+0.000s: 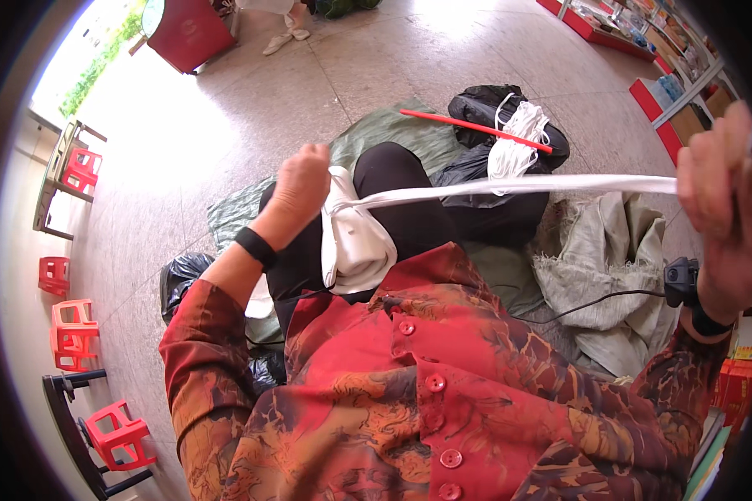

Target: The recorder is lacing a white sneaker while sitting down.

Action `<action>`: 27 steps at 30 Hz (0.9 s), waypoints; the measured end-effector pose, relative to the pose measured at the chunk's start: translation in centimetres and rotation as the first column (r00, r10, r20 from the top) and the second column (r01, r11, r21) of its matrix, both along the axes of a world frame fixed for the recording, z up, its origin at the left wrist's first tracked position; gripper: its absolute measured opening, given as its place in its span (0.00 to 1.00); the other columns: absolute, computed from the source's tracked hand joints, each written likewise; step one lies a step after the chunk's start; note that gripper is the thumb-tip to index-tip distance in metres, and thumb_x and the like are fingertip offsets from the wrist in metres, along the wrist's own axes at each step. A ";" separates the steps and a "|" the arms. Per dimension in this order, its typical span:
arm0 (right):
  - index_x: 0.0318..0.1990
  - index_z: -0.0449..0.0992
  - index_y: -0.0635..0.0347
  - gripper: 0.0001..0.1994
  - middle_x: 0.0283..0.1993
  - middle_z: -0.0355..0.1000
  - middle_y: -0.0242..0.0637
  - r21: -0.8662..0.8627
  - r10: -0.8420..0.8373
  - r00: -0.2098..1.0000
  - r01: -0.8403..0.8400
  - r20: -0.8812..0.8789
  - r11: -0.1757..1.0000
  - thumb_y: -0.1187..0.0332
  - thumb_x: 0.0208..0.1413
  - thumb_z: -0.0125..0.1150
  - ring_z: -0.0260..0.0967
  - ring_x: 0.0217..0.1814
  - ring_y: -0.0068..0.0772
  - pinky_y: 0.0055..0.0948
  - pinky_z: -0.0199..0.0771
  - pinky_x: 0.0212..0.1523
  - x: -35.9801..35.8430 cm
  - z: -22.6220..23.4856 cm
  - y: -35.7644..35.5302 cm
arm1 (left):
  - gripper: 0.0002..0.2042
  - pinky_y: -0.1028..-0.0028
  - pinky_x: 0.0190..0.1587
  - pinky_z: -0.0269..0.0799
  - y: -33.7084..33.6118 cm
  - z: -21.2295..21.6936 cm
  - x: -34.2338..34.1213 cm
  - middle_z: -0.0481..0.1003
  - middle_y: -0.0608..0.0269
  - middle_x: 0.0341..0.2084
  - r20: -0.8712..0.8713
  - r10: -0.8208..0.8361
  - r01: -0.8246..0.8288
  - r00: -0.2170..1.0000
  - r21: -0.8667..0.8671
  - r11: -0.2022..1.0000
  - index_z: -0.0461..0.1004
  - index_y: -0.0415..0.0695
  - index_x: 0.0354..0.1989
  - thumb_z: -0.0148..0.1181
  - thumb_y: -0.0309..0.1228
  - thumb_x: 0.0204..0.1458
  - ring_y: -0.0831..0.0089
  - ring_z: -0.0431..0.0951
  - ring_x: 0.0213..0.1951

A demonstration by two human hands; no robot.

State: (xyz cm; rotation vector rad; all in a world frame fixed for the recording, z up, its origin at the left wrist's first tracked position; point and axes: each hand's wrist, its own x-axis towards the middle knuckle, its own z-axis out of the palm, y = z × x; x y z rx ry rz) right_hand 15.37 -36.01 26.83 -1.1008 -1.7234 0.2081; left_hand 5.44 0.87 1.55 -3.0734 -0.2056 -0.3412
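Observation:
My left hand (301, 185) is closed around a bunched white cloth piece (355, 242) that hangs over my lap. From it a long white strip (510, 186) runs taut to the right, where my right hand (718, 188) grips its far end, raised near the picture's edge. A black band sits on each wrist. Beyond my knees, a bundle of white strips (514, 138) lies on a black plastic bag (485, 104), with a thin red stick (468, 125) resting across it.
A green sheet (393, 129) covers the tiled floor under me. A grey woven sack (610, 259) lies at my right, another black bag (180, 275) at my left. Red stools (75, 334) line the left wall. Another person's feet (284, 37) stand far back beside a red box.

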 end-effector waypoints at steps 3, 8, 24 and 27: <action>0.48 0.65 0.65 0.10 0.30 0.70 0.39 0.040 -0.079 0.997 0.079 0.010 0.996 0.68 0.67 0.46 0.55 0.13 0.19 0.21 0.53 0.10 -0.4 -0.4 0.4 | 0.08 0.65 0.39 0.73 2.0 0.5 0.3 0.76 0.55 0.28 0.084 -0.001 0.015 0.997 -0.159 0.987 0.75 0.37 0.32 0.56 0.25 0.44 0.60 0.77 0.33; 0.47 0.65 0.66 0.09 0.29 0.69 0.39 0.036 -0.068 0.996 0.066 0.062 0.997 0.68 0.66 0.47 0.55 0.13 0.18 0.21 0.53 0.10 -0.1 -0.1 0.5 | 0.12 0.75 0.38 0.70 2.4 2.3 0.7 0.79 0.62 0.27 -0.339 -0.273 -0.233 0.900 -0.905 0.355 0.80 0.36 0.35 0.63 0.34 0.49 0.76 0.76 0.32; 0.44 0.64 0.67 0.10 0.18 0.64 0.33 0.032 -0.134 0.944 0.130 0.302 0.991 0.67 0.67 0.47 0.49 0.11 0.15 0.19 0.48 0.11 0.3 3.4 -0.9 | 0.05 0.66 0.26 0.69 1.4 -1.1 2.1 0.73 0.62 0.21 -0.126 -0.102 -0.068 0.987 -0.892 0.448 0.70 0.40 0.31 0.55 0.28 0.51 0.69 0.76 0.23; 0.45 0.63 0.66 0.10 0.15 0.60 0.31 0.088 -0.144 0.943 0.124 0.299 0.988 0.66 0.67 0.45 0.46 0.11 0.15 0.19 0.48 0.11 -0.6 4.6 -0.5 | 0.06 0.77 0.28 0.66 1.7 -0.3 2.4 0.72 0.72 0.22 -0.211 -0.251 -0.142 0.945 -0.954 0.265 0.73 0.42 0.33 0.59 0.30 0.52 0.82 0.73 0.26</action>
